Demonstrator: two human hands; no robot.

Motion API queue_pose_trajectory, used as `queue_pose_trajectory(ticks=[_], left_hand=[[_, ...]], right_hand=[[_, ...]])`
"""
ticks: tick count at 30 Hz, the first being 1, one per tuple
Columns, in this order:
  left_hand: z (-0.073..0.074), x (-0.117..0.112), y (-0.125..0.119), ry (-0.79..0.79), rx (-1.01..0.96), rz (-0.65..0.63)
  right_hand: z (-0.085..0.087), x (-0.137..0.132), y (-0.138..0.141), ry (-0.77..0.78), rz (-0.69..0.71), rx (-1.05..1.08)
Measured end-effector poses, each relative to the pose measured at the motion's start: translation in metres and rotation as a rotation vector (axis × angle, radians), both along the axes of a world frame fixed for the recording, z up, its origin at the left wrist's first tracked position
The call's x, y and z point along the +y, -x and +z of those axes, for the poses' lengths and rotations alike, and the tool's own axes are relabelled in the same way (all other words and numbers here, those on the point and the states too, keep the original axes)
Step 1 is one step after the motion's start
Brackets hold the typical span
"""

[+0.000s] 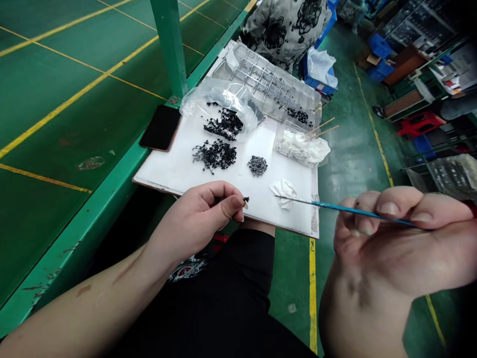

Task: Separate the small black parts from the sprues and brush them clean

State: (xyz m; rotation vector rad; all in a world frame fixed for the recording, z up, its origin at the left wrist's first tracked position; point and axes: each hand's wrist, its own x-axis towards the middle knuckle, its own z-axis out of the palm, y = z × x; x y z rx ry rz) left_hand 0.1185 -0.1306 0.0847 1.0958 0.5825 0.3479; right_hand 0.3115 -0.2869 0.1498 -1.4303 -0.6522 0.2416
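Note:
Between the thumb and fingers of my left hand (208,211) is pinched a small black part (246,199), just above the board's front edge. My right hand (398,233) is closed around a thin blue stick tool (335,206). Its pale, fine tip points left, over a crumpled white tissue (285,193) on the white board (167,171). A loose heap of black parts (216,155) lies behind my left hand. Beside it sits a small round pile of grey-and-black pieces (257,166).
A clear plastic bag (219,94) spills more black parts. Behind it stands a compartmented clear tray (272,79). A clear box (301,144) holds white tissue and wooden sticks. A phone (161,128) lies left, near a green post (169,49). A person (286,25) sits beyond.

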Motion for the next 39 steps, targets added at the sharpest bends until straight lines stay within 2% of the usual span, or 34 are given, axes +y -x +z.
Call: queue_pose_trajectory(ticks=[3,12,22,28,39], left_hand=[[0.005,-0.002,0.0,-0.035,-0.001,0.003],[0.016,-0.005,0.003,-0.078,-0.037,-0.013],[0.015,-0.006,0.007,-0.122,0.007,0.002],[0.014,-0.004,0.006,-0.102,-0.026,-0.025],[0.015,-0.004,0.006,-0.06,-0.029,-0.034]], right_hand=[[0.001,0.001,0.01,-0.131,-0.029,0.063],[-0.002,0.012,0.02,-0.109,-0.025,0.042],[-0.004,0.008,0.018,-0.145,-0.002,0.058],[0.001,0.002,0.018,-0.137,0.003,0.054],[-0.004,0.006,0.017,-0.114,0.034,0.055]])
